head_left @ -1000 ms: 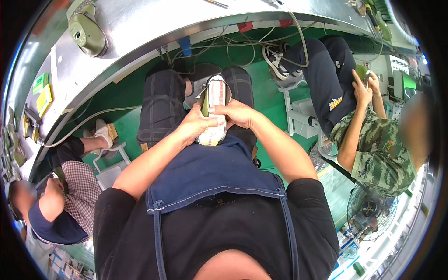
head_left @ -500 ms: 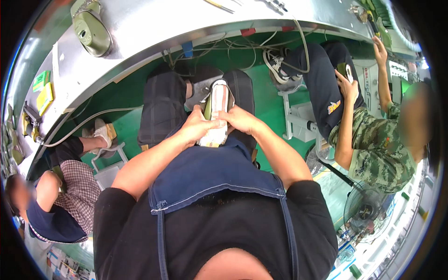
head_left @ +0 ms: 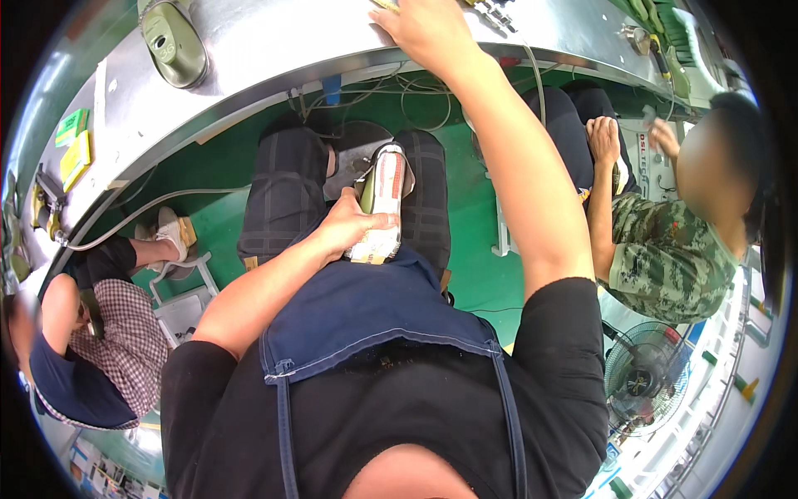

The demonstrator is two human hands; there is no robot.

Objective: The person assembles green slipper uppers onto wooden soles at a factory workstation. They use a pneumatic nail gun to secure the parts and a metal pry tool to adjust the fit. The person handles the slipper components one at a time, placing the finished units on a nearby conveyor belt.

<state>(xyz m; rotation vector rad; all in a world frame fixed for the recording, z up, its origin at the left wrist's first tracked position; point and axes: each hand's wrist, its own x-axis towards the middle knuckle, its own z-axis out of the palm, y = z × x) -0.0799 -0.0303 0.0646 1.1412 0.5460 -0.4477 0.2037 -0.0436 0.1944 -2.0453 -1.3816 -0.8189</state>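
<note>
Under the steel bench (head_left: 274, 50), left grip (head_left: 349, 229) clasps a shoe (head_left: 382, 204); right hand (head_left: 428, 29) flat on top

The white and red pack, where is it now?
In the head view, the white and red pack lies on the person's lap at centre, held by the left hand, just below the metal table edge.

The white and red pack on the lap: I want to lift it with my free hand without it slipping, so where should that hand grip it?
Probably the far end of the white and red pack, from the right. The left hand wraps its left edge and near half, while the right edge lies bare along the lap, pointing toward the bench. The right hand rests up there.
</note>
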